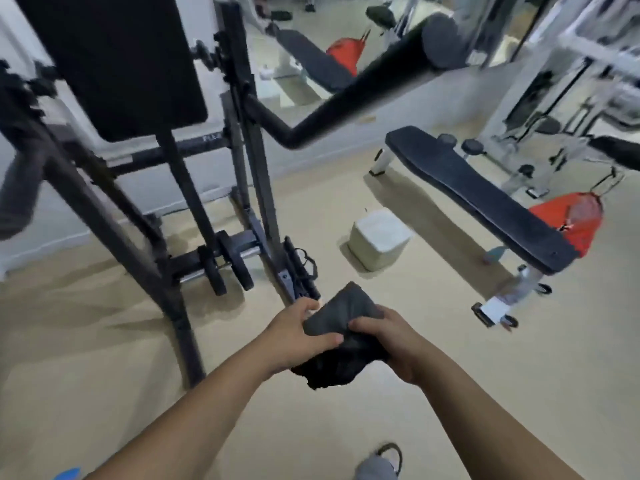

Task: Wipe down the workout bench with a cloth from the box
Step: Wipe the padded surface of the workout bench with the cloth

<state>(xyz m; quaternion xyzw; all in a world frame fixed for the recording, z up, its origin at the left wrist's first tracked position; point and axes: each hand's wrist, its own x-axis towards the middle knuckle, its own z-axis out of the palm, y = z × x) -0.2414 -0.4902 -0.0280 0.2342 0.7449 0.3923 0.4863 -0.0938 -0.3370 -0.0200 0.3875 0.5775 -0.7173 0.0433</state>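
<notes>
- Both hands grip the cloth [343, 327]: my left hand [298, 336] lays its thumb across the top with the fingers round the far edge, and my right hand [389, 341] curls into the folds on the other side.
- Position: I hold the cloth in the air in front of me, above the floor and well apart from the bench [478, 199]. The bench stands ahead to my right, and the pale box [379, 237] sits on the floor beside it.
- Appearance: the cloth is dark grey to black, soft and bunched, with one ragged end hanging below my hands.
- Risk, as I judge it: if the cloth stays bunched it would touch the pad in only a narrow strip, so parts would go unwiped.
- Risk: if I free one hand, the hanging end may slip out and fall to the floor.
- Risk: what looks like a clear bottle [509, 292] stands by the bench's near leg, where my foot or a low sweep could knock it over.
</notes>
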